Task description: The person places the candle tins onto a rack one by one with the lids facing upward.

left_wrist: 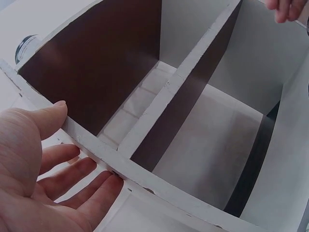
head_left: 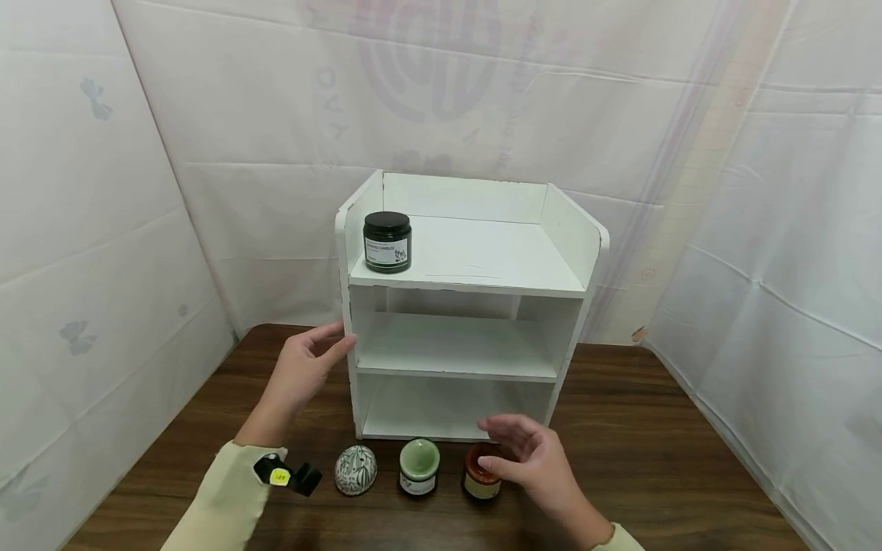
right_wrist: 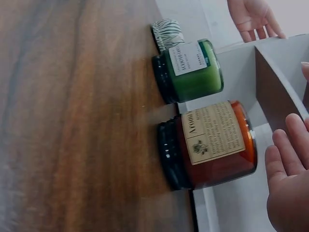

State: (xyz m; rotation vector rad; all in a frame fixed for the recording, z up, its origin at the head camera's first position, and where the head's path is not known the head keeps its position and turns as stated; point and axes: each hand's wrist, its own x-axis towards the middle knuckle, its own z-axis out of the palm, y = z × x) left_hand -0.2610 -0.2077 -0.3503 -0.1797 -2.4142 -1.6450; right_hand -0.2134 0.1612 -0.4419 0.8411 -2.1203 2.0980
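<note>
My left hand [head_left: 303, 371] pinches the front edge of the white shelf unit's left side panel [left_wrist: 140, 179], thumb on the edge and fingers against the outer face. My right hand [head_left: 534, 459] hovers with loosely spread fingers beside an amber glass candle jar [head_left: 483, 473]. In the right wrist view, a gap shows between those fingers and the amber jar [right_wrist: 217, 140], whose black lid faces the table. Left of it stands a green candle jar [head_left: 419, 467], also lid down. A round black-and-white patterned object [head_left: 355, 470] sits farther left.
A dark green candle jar [head_left: 387, 243] with a black lid stands upright on the top shelf [head_left: 475, 249], at its left. The middle shelf [head_left: 455, 344] and bottom shelf lie below. White sheeting [head_left: 241, 115] hangs around the brown wooden table [head_left: 641, 444].
</note>
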